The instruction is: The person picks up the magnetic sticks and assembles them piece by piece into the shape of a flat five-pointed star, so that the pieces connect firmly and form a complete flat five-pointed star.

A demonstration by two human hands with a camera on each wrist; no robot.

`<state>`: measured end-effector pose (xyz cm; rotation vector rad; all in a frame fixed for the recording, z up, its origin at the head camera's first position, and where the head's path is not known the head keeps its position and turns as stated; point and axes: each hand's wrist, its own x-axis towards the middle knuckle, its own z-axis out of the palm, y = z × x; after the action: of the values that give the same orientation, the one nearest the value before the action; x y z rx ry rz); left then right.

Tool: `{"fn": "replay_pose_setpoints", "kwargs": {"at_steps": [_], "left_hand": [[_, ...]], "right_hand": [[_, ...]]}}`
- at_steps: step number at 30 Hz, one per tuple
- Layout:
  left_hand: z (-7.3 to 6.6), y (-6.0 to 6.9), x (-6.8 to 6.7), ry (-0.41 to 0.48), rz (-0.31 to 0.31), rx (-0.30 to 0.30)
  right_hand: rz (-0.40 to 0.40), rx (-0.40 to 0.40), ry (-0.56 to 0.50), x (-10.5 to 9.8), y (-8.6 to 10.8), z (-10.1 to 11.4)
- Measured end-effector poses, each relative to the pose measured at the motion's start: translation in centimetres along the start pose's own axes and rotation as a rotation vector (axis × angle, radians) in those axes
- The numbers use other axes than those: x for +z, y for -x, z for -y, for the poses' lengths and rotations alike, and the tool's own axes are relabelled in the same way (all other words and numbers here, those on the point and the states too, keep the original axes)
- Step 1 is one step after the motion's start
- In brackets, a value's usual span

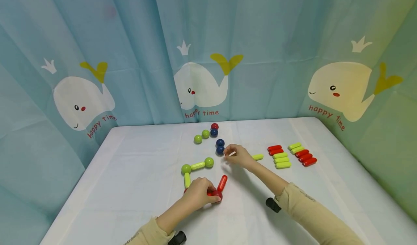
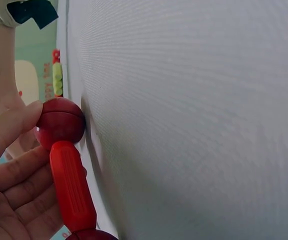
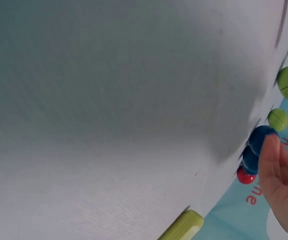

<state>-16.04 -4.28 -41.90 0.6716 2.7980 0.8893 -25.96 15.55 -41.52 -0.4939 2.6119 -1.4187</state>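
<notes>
My left hand (image 1: 197, 194) grips a red ball (image 2: 60, 123) at the end of a red stick (image 2: 72, 185), its thumb on the ball. A second red stick (image 1: 222, 183) rises from that ball, and a green chain with a ball (image 1: 186, 169) at its corner runs up behind the hand. At the front blue ball (image 1: 220, 150), the fingers of my right hand (image 1: 239, 156) are relaxed and slightly bent; in the right wrist view they overlap a blue ball (image 3: 262, 139). Whether they touch it I cannot tell.
Behind are two loose green balls (image 1: 198, 139), a red ball (image 1: 214, 126) and more blue balls. A green stick (image 1: 257, 157) lies beyond my right wrist. Farther right are rows of red sticks (image 1: 310, 161) and green sticks (image 1: 283, 165). A patterned curtain (image 1: 137, 56) hangs behind the table.
</notes>
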Motion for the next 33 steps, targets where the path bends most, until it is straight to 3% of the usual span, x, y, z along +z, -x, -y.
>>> {"fn": "replay_pose_setpoints", "kwargs": {"at_steps": [4, 8, 12, 21, 25, 33], "left_hand": [[0.1, -0.1, 0.0, -0.004, -0.007, 0.006], [0.1, -0.2, -0.1, -0.013, -0.019, 0.013], [0.0, -0.2, -0.2, -0.015, -0.019, 0.010], [0.3, -0.3, -0.4, -0.008, -0.010, 0.025], [0.2, -0.4, -0.3, -0.007, -0.001, 0.026], [0.0, -0.3, -0.1, -0.007, 0.028, -0.052]], "right_hand": [[-0.095, -0.124, 0.095, 0.1, -0.9, -0.3], [-0.125, -0.151, 0.167, 0.1, -1.7, -0.5], [-0.115, -0.144, 0.206, 0.2, -2.4, -0.6], [-0.054, -0.220, 0.273, 0.5, -3.3, -0.6], [-0.042, -0.208, 0.318, 0.4, -3.3, -0.5], [-0.011, -0.230, 0.416, 0.7, -3.3, -0.6]]}}
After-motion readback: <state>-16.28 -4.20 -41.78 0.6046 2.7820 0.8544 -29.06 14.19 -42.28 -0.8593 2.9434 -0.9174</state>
